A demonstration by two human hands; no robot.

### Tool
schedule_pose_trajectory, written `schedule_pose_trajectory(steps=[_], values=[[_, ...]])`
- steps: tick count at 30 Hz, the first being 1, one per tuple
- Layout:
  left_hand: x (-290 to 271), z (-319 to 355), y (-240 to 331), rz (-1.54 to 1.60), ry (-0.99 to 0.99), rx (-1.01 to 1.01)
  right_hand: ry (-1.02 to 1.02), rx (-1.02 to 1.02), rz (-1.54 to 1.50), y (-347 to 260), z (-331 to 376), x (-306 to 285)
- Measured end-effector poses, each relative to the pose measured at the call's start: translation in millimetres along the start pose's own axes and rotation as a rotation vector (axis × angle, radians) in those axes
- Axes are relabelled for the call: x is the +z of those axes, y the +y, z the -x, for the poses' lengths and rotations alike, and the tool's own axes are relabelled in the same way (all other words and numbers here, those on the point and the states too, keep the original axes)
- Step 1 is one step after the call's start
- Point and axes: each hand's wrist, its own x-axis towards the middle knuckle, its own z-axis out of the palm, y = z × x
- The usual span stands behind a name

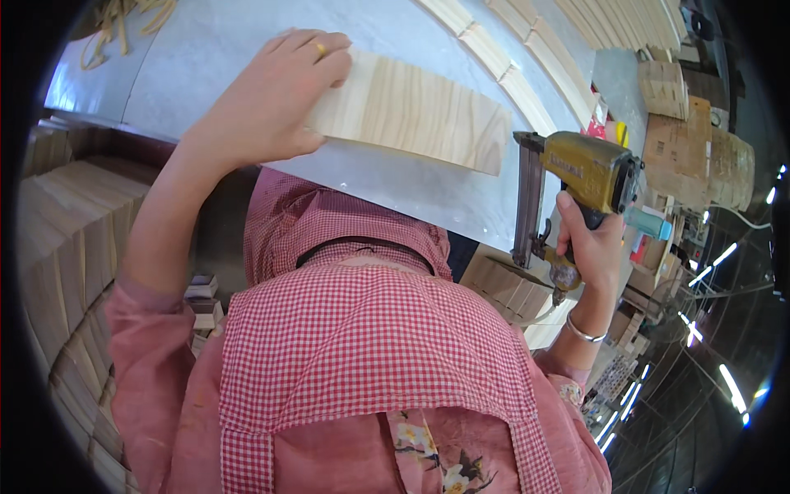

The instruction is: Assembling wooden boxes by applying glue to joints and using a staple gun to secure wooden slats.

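My left hand [284, 95] is closed around the left end of a pale wooden board [420, 115], fingers over its far edge and thumb along the near side. The board has striped grain and sits at the near edge of a grey-white worktable [206, 58]. In my right hand [594, 247] is a pneumatic nail gun [580, 169] with a worn gold-coloured body and a long dark magazine. I grip it by the handle, just right of the board's right end and apart from it. An air hose leaves the lower end of its handle.
Long wooden strips [485, 49] lie in rows across the far side of the table. Stacked wooden boards [74, 222] stand at the left. Cardboard boxes [679, 144] are at the right. Tan straps [107, 37] lie at the far left corner.
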Motion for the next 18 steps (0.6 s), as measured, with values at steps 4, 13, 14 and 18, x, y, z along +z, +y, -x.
schedule_pose_trajectory(steps=[4,13,14,18], values=[[-3,3,-3,0.026,0.024,0.012,-0.031,-0.018,0.001,-6,20,12],[22,4,22,0.229,0.102,-0.096,-0.124,-0.006,-0.053,-7,44,38],[27,5,22,0.206,0.142,-0.096,-0.121,-0.025,-0.050,-8,46,40],[34,8,23,0.160,0.226,-0.099,-0.124,-0.056,-0.034,-14,46,47]])
